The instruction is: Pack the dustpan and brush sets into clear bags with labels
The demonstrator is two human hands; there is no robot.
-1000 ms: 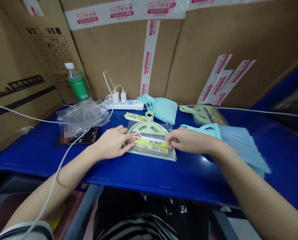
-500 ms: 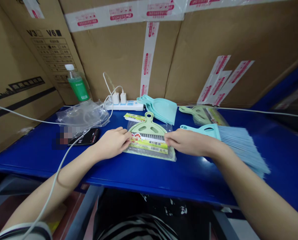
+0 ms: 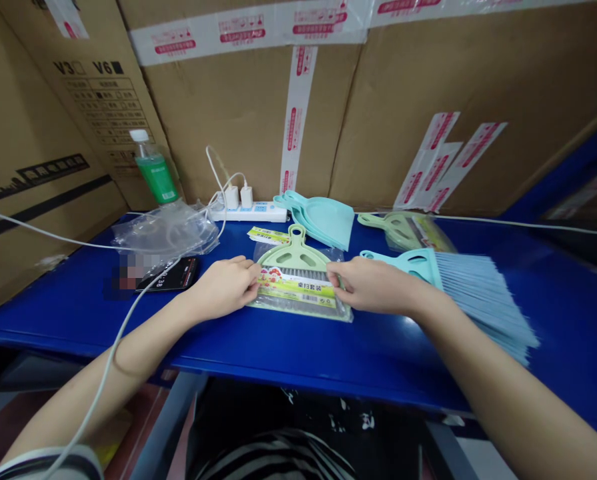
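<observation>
Left hand (image 3: 228, 287) and right hand (image 3: 367, 283) are holding clear-wrapped, pale-green plastic dustpan-and-brush set (image 3: 294, 252) — fingers pinching its sides — between front and back edges of blue bench (image 3: 278, 347).

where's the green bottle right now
In the head view, the green bottle is at the back left of the blue table, just behind the crumpled clear plastic and left of the white power strip.

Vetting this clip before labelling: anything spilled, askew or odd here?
No spill or damage visible. Untidy only: crumpled clear plastic heaped at the left, and a loose white cable crossing in front of the left forearm, where it might snag.
</observation>
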